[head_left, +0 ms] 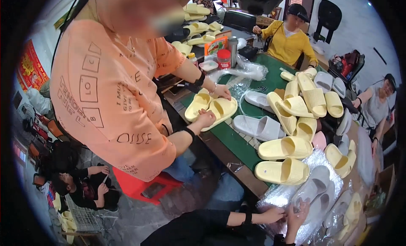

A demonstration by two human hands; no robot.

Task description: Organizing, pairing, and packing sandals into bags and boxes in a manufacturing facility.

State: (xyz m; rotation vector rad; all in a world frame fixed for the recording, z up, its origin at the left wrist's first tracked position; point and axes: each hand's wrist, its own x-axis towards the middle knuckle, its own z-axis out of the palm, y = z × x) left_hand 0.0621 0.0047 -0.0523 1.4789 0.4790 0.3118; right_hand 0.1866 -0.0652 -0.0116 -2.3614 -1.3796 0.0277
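Around me the workroom is busy, with a green-topped table (237,149) heaped with cream and grey slippers and a grey floor (144,216) below. At the table's near corner, a pair of grey slippers (320,175) lies on shiny clear plastic wrap (274,198), just beside two cream slippers (292,172). The wearer's right hand (298,215) is at the heel end of the grey pair, fingers touching it; I cannot tell whether they grip. The left hand (274,214) is close beside it over the wrap, fingers curled in, though what they hold is unclear from here. To the left, a co-worker in an orange shirt (114,89) handles another cream pair (197,107), near a red stool (137,183). Across the table sits someone in yellow (289,45).
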